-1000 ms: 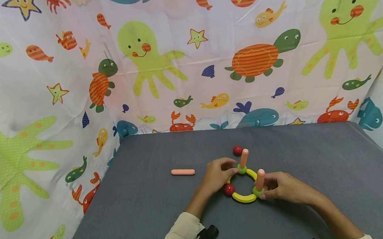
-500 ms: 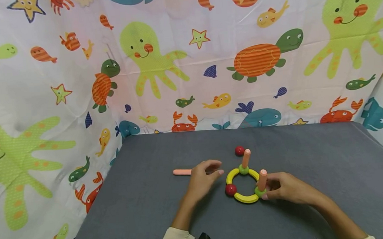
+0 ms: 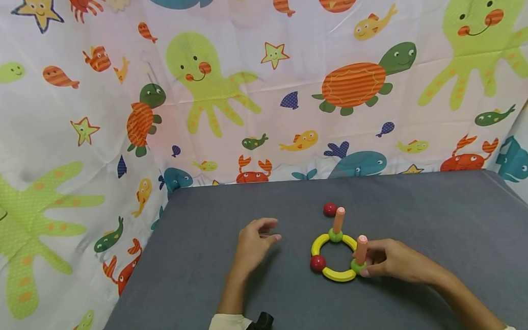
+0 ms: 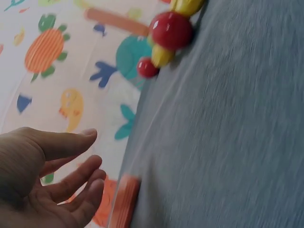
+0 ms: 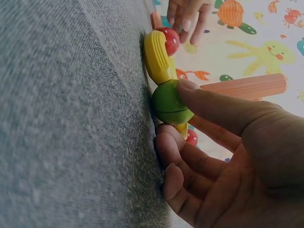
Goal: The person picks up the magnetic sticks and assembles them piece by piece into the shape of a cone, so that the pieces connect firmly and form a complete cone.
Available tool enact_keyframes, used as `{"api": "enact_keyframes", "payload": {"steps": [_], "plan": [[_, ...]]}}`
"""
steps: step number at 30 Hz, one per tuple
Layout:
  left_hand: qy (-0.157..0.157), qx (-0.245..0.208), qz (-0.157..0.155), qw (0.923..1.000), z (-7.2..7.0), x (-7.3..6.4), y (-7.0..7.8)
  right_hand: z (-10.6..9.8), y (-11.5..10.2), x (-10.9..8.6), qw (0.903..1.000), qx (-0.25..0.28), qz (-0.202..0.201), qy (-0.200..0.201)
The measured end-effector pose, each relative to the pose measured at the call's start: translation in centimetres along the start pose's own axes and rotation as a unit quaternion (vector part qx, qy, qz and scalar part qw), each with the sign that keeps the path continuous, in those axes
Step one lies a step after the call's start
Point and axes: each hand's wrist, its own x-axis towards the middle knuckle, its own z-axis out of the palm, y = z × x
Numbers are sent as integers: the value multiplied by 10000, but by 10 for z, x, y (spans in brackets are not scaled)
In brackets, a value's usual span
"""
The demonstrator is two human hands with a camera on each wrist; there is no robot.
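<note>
My right hand (image 3: 392,261) pinches a green ball (image 5: 171,102) at the right of a ring on the table. Curved yellow pieces (image 3: 339,275), a red ball (image 3: 318,263) and a second green ball (image 3: 335,236) make up the rest of the ring. From each green ball a salmon-coloured stick (image 3: 338,221) stands upright. Left of the ring, my left hand (image 3: 251,245) hovers with fingers loosely bent, holding nothing. A loose salmon stick (image 4: 124,202) lies on the table close by its fingers in the left wrist view; in the head view this hand hides it.
A loose red ball (image 3: 330,209) lies just behind the ring. The grey table (image 3: 432,209) reaches back to a cloth (image 3: 283,41) printed with sea animals, which also hangs at the sides.
My left hand has let go of the ring's rear green ball and moved left, over to the loose stick, which it now covers in the head view. My right hand keeps its grip.
</note>
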Motion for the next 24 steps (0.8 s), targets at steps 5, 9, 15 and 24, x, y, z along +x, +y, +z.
{"api": "enact_keyframes", "payload": {"steps": [5,9,15,24], "plan": [[223,-71,-281,9993,-16,1,-13,0,1,0,10000,18,-6,-33],[303,-13,-593,9978,-23,2,-20,0,2,-1,9999,114,-10,-31],[343,382,-804,9954,-30,1,-31,0,3,-2,9998,170,-20,-28],[94,652,-1038,9924,-38,-2,-36,-1,3,0,9999,96,-66,-15]]}}
